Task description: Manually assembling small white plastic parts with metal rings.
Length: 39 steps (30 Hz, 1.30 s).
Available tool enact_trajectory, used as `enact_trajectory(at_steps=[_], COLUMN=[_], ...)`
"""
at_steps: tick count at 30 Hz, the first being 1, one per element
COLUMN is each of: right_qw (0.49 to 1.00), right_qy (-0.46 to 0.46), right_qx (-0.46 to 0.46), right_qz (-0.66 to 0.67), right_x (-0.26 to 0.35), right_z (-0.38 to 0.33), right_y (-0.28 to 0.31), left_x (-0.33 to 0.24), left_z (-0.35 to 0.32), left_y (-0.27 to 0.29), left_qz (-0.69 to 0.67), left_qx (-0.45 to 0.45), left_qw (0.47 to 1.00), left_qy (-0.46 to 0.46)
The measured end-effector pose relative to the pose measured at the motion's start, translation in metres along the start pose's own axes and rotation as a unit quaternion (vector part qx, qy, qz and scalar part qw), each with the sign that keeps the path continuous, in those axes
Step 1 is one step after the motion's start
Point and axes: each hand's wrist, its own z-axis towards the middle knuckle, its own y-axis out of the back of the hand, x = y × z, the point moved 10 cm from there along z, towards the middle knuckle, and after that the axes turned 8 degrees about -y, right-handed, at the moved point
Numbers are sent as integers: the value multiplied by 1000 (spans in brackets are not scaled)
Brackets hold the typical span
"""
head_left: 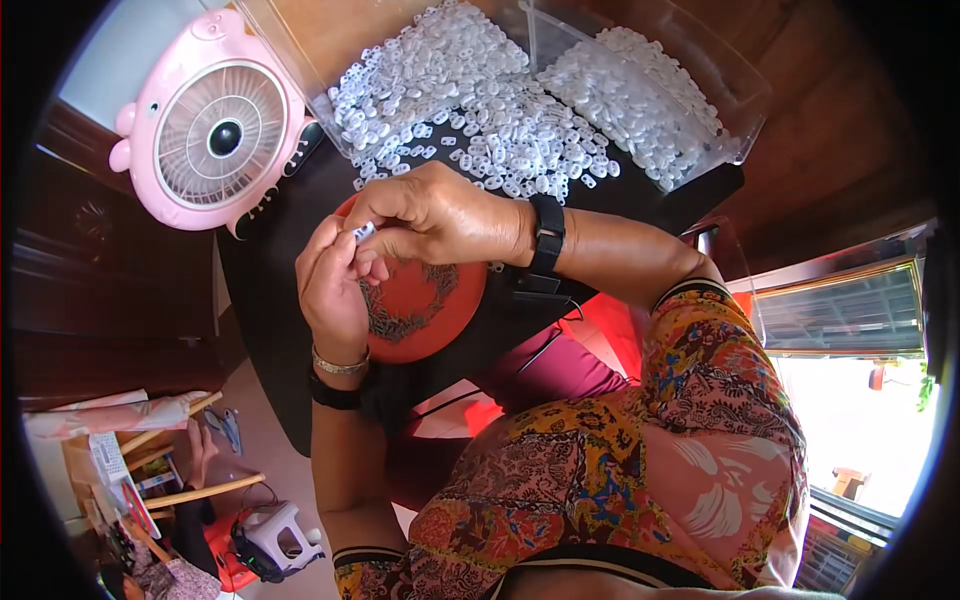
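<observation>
Behind the plate (462, 322) lie the pieces (505, 125), right of the fan (226, 138).

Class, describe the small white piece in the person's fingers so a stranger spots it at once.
Find the round red dish on the dark table. Over its edge, the left hand and right hand meet, with the small white piece between them. Unlike the white pieces heaped at the table's far side, it is being held.

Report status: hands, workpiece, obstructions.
Left hand and right hand together on small white piece. Red dish below, dark bits in it. Pink fan off left, apart from hands; no visible obstruction.
</observation>
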Motion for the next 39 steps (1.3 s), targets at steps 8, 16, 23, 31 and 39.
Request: enact_trajectory(at_steps=[8,16,23,31,39], right_qw=[998,941,554,915,851], right_qy=[19,33,103,-133,-119], right_qx=[-6,-188,-459,-53,20], right_qz=[-56,-278,-687,-377,-511], right_x=[-2,22,107,-55,-125], right_z=[-3,3,-22,9,-1], right_y=[-4,57,177,114,83], left_x=[0,-2,-5,9,7], left_z=[-5,4,10,9,10], left_y=[-1,14,36,50,43], left_qz=[-21,22,33,49,134], left_qx=[-39,-47,-109,-125,-87], left_qw=[999,998,991,990,987], left_qy=[0,-47,-69,-33,-26])
